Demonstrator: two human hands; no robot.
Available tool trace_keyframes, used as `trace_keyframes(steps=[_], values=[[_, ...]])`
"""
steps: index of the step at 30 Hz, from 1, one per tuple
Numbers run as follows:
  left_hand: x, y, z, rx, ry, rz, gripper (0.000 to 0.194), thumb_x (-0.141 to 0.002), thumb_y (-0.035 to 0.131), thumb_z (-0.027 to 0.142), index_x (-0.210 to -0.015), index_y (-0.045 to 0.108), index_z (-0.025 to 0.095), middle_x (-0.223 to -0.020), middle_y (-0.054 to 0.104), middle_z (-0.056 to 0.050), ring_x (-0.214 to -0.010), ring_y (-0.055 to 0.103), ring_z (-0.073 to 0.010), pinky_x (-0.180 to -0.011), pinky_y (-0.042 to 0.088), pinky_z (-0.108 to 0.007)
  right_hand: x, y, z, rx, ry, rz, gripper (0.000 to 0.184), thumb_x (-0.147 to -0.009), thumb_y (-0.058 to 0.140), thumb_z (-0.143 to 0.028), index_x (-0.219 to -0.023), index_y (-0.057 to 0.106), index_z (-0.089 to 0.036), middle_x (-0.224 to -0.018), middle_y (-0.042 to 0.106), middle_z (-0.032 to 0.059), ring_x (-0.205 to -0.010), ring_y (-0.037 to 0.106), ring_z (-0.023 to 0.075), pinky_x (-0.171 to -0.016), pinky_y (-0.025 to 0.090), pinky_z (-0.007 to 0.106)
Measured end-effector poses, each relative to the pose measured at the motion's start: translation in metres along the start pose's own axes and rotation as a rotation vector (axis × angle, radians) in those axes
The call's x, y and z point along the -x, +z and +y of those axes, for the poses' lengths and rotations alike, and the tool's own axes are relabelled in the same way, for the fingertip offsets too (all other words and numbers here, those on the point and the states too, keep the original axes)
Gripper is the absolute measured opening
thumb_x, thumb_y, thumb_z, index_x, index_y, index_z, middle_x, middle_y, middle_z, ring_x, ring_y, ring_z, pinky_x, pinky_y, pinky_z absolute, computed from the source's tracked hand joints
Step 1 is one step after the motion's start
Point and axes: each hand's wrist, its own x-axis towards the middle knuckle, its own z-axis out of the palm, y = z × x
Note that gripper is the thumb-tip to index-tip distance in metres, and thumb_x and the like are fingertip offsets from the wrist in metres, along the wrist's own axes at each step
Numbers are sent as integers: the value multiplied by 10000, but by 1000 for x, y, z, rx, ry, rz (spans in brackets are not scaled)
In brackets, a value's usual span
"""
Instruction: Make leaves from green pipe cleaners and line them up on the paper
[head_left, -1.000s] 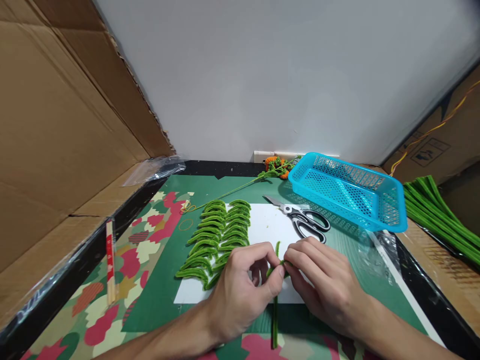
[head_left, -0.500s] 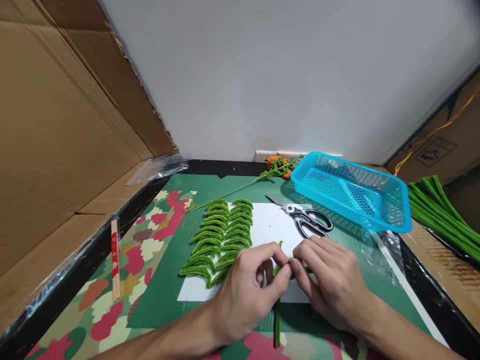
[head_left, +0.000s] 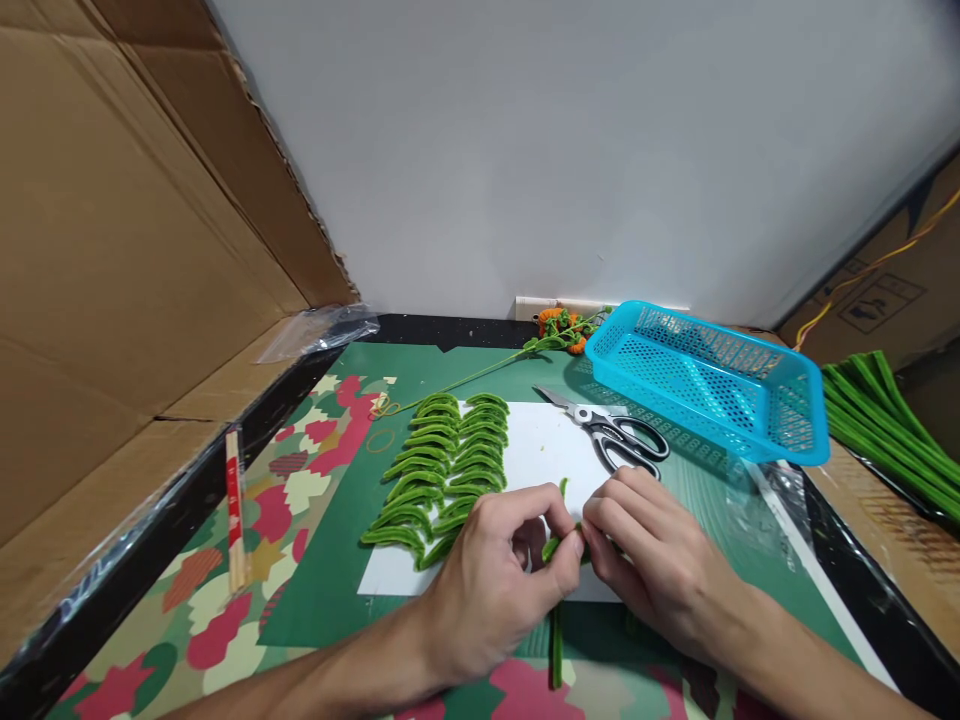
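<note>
Green stem (head_left: 556, 645) hangs below the left hand (head_left: 510, 575).

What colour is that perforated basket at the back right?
The basket is bright, see-through blue; the head view shows it best.

Both hands met at about five o'clock in the view, fingertips closely pinched and almost touching. The left forearm (head_left: 337, 665) came in from seven o'clock and pointed toward two; the right forearm (head_left: 787, 645) slanted up toward ten. The left hand (head_left: 502, 565) arched its index finger over toward three o'clock, its thumb (head_left: 561, 565) rising toward two, with a rounded gap between them and the other fingers curled behind. The right hand (head_left: 664, 560) showed its back, fingers bent and bunched toward ten o'clock. Both forearms were bare.
</note>
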Motion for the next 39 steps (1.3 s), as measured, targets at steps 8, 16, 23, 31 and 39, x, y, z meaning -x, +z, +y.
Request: trace_keyframes(steps=[8, 16, 23, 31, 39], values=[[-1, 1, 2, 59, -80, -29, 207, -965, 625, 342, -811, 568, 216, -573, 484, 73, -531, 492, -122, -541, 342, -263, -1, 1, 4, 122, -34, 26, 195, -1045, 505, -74, -889, 578, -164, -737, 556, 50, -705, 426, 204, -648, 342, 352], [-4, 1, -5, -72, 53, 120, 122, -1000, 614, 303, -949, 665, 204, -668, 549, 67, -552, 526, -102, -541, 393, -237, -1, -3, 4, 62, 18, 44, 105, -1035, 513, -113, -1087, 602, -131, -867, 653, 93, -771, 512, 225, -691, 383, 364], [-3, 0, -15, -272, 481, 255, 153, -937, 639, 58, -958, 624, 210, -802, 612, 38, -629, 555, -83, -562, 408, -203, -1, -7, 2, 16, -27, 112, 164, -975, 584, -94, -1134, 624, -93, -984, 700, 142, -883, 576, 262, -765, 433, 404], [-4, 0, -20, -410, 630, 263, 168, -943, 657, 59, -1004, 598, 204, -813, 637, 12, -647, 571, -111, -581, 416, -252, 1, -6, 0, 10, 11, 158, 153, -940, 629, -48, -1075, 651, -115, -971, 716, 129, -884, 589, 251, -778, 454, 405], [-4, -1, -16, -478, 616, 238, 127, -965, 639, 82, -995, 601, 199, -784, 610, 28, -627, 542, -107, -582, 411, -260, -2, -4, -1, 160, -5, 169, 83, -932, 643, -88, -1004, 656, -128, -929, 729, 116, -843, 593, 254, -763, 423, 415]])
